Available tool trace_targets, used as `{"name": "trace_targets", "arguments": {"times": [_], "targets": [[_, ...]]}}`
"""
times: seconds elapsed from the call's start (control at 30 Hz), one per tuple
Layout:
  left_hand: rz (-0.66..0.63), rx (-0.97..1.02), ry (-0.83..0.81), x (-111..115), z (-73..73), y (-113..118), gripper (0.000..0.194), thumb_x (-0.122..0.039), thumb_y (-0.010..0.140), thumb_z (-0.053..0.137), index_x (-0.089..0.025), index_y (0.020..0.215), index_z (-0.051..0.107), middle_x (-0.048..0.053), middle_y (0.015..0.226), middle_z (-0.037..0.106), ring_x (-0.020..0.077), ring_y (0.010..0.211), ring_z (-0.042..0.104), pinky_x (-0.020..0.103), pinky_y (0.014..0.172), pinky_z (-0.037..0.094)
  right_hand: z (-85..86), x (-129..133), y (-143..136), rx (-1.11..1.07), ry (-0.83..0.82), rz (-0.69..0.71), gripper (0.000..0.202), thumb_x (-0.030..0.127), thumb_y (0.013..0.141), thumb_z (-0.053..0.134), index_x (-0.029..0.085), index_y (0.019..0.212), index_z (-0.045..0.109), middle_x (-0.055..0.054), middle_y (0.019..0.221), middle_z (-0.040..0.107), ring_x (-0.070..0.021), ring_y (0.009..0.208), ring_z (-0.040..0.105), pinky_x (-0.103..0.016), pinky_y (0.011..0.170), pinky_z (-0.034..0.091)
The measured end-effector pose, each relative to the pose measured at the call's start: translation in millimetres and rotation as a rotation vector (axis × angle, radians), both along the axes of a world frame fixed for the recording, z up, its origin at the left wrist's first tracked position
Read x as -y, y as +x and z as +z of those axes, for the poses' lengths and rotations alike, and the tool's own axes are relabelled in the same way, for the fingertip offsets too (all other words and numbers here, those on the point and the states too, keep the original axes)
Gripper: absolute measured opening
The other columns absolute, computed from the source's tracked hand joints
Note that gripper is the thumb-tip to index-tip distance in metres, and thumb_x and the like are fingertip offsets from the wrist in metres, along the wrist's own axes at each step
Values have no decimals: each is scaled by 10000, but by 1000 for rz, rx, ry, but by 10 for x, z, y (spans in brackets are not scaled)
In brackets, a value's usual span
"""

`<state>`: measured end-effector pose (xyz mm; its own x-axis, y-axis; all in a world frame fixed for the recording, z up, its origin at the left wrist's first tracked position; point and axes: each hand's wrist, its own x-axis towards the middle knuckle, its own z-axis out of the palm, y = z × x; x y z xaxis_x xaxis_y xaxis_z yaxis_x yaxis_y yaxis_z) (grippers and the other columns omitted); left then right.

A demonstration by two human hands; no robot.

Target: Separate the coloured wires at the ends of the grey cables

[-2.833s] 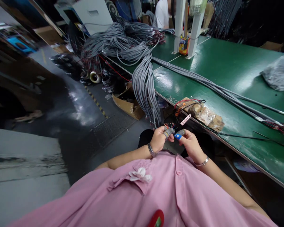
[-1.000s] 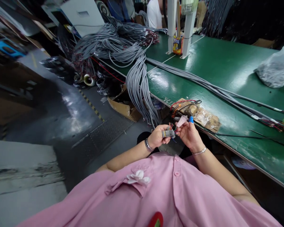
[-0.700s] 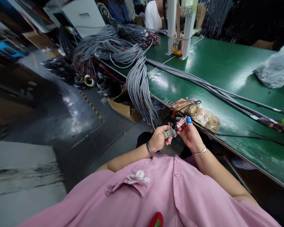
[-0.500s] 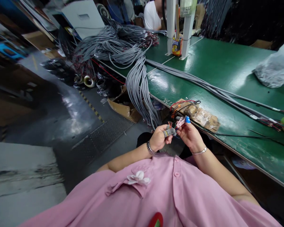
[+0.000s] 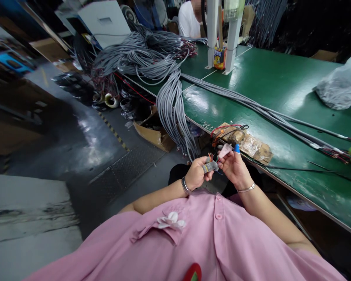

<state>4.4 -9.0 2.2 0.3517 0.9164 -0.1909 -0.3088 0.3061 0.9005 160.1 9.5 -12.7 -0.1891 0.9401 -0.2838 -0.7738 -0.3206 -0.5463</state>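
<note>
Tabletop [image 5: 269, 74] — green; cables [image 5: 134, 56] heaped; wires [image 5: 210, 157] held

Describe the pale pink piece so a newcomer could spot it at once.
Find the green table, then the wooden block at its near edge. Just below, the right grip holds the pale pink piece, broader and paler than the thin coloured wires to its left.

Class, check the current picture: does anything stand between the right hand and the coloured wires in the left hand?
Nothing visible stands in the way. The right hand holds a pink piece close beside the coloured wires in the left hand. Fingers hide part of the spot where they meet.
</note>
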Motion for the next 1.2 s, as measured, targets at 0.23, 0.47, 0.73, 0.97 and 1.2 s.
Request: {"name": "trace_targets", "arguments": {"times": [0.23,0.47,0.73,0.97,1.2], "targets": [[100,-103,105,59,15,8,321,-444,763,710,-150,718,589,-28,474,557,66,351,438,195,353,307,66,23,-22,110,50,-90,259,432,784,730,193,880,707,6,759,674,-97,628,578,-199,555,506],[121,-135,130,51,13,58,319,-447,787,692,-151,730,589,-33,483,555,62,356,440,182,341,300,-50,24,-45,353,170,-235,400,590,816,633,194,803,692,-13,733,658,-106,607,543,-226,571,483],[106,-167,119,10,37,69,349,-476,773,690,-161,707,556,-36,486,559,63,354,439,195,352,302,-1,-67,-71,91,58,-85,424,573,687,772,185,839,691,6,719,656,-92,568,530,-201,506,475],[98,-185,109,12,6,82,363,-490,754,701,-157,704,566,-38,478,548,61,350,436,192,355,305,-41,-94,-125,113,71,-193,359,539,749,738,191,752,650,29,631,612,-88,535,516,-206,512,457],[123,-172,122,47,6,39,360,-487,754,703,-161,707,559,-37,483,552,62,354,437,191,350,300,-23,-42,-95,76,20,-115,457,665,751,654,211,799,647,1,738,675,-106,565,568,-226,517,481]]}}
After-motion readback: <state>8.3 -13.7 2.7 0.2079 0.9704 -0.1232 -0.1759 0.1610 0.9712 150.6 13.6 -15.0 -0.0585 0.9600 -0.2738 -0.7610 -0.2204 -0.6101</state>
